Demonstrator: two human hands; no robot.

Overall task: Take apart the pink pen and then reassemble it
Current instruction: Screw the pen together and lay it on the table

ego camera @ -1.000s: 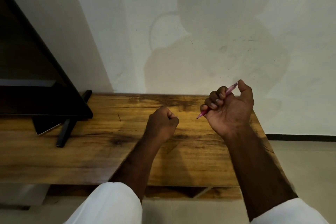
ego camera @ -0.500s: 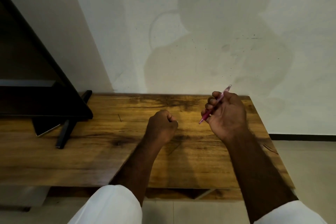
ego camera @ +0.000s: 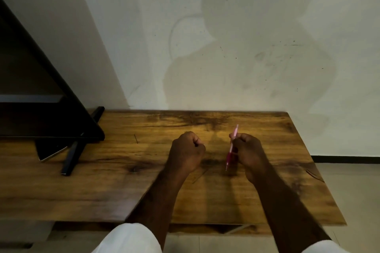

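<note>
- Pink pen [ego camera: 232,147] stands near upright in my right hand [ego camera: 249,153], fingers wrapped round its middle, tip pointing down above the wooden table [ego camera: 102,187].
- My left hand [ego camera: 188,151] is balled into a fist beside it; whether it holds anything, I cannot tell.
- Pen looks whole, so I judge dismantling has not yet begun, and reassembly waits after that.

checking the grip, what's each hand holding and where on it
The right hand holds the pink pen around its middle. The left hand is a closed fist; nothing shows in it.
</note>
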